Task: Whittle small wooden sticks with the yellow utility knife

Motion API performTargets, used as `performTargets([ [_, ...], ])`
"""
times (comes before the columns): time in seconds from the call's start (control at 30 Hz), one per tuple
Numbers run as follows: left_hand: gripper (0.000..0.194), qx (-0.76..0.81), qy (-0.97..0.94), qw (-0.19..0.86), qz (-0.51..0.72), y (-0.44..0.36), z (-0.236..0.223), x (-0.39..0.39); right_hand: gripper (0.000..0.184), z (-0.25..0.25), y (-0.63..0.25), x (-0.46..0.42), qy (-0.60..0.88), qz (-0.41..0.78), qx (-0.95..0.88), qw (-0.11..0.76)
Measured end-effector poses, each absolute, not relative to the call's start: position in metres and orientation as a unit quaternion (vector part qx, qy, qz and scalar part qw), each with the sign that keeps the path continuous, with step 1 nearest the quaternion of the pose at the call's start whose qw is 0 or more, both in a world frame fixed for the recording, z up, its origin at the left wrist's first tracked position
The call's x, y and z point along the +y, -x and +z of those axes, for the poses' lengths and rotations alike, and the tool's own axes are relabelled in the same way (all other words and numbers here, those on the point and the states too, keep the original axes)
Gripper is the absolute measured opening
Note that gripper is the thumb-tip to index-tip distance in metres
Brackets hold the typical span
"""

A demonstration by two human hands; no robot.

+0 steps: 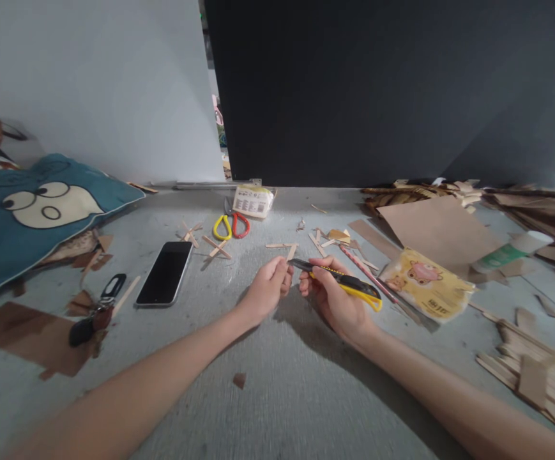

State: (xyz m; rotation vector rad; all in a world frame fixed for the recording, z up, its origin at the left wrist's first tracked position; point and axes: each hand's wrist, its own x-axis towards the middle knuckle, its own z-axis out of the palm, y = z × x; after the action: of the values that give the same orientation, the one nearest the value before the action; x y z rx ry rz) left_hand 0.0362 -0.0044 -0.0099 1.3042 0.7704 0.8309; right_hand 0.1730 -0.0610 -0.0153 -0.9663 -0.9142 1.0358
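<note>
My left hand (268, 289) is closed in a pinch around a small wooden stick (292, 251), whose end sticks up above the fingers. In my right hand (337, 303) is a yellow and black utility knife (347, 281), its tip pointing left and meeting the stick near my left fingertips. Whether the blade touches the wood I cannot tell. Just beyond my hands lie another flat wooden stick (278, 245) and several short cut pieces (318, 245). A stick cross (217, 247) rests to the left.
Scissors (232, 226) with red and yellow handles lie against a tissue pack (253, 202). Left are a phone (165, 273), keys (98, 316) and a blue cushion (57, 211). Right are a pencil (368, 273), yellow pack (425, 284), glue stick (511, 251) and bundled sticks (540, 367).
</note>
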Motion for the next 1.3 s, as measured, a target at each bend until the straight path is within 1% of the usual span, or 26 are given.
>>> performTargets([
  [0.13, 0.055, 0.329, -0.577, 0.652, 0.366, -0.037, -0.01, -0.006, 0.021, -0.014, -0.172, -0.063, 0.424, 0.442, -0.412, 0.674],
  [0.23, 0.053, 0.323, -0.589, 0.643, 0.367, -0.037, -0.01, -0.008, 0.024, -0.013, -0.175, -0.067, 0.424, 0.398, -0.456, 0.673],
  [0.4, 0.047, 0.323, -0.626, 0.604, 0.373, -0.037, -0.01, -0.014, 0.026, -0.018, -0.184, -0.073, 0.431, 0.307, -0.542, 0.653],
  [0.53, 0.044, 0.333, -0.65, 0.572, 0.373, -0.036, -0.009, -0.016, 0.023, -0.025, -0.19, -0.075, 0.461, 0.269, -0.572, 0.622],
  [0.63, 0.043, 0.35, -0.663, 0.545, 0.376, -0.035, -0.008, -0.016, 0.022, -0.028, -0.191, -0.074, 0.472, 0.242, -0.578, 0.62],
  [0.97, 0.041, 0.366, -0.695, 0.487, 0.382, -0.034, -0.007, -0.015, 0.018, -0.031, -0.192, -0.072, 0.459, 0.228, -0.586, 0.628],
  [1.07, 0.041, 0.367, -0.7, 0.484, 0.376, -0.033, -0.007, -0.015, 0.017, -0.03, -0.191, -0.073, 0.454, 0.228, -0.591, 0.627],
  [1.3, 0.038, 0.379, -0.66, 0.502, 0.411, -0.034, -0.012, -0.011, 0.02, -0.022, -0.192, -0.072, 0.516, 0.166, -0.61, 0.579],
])
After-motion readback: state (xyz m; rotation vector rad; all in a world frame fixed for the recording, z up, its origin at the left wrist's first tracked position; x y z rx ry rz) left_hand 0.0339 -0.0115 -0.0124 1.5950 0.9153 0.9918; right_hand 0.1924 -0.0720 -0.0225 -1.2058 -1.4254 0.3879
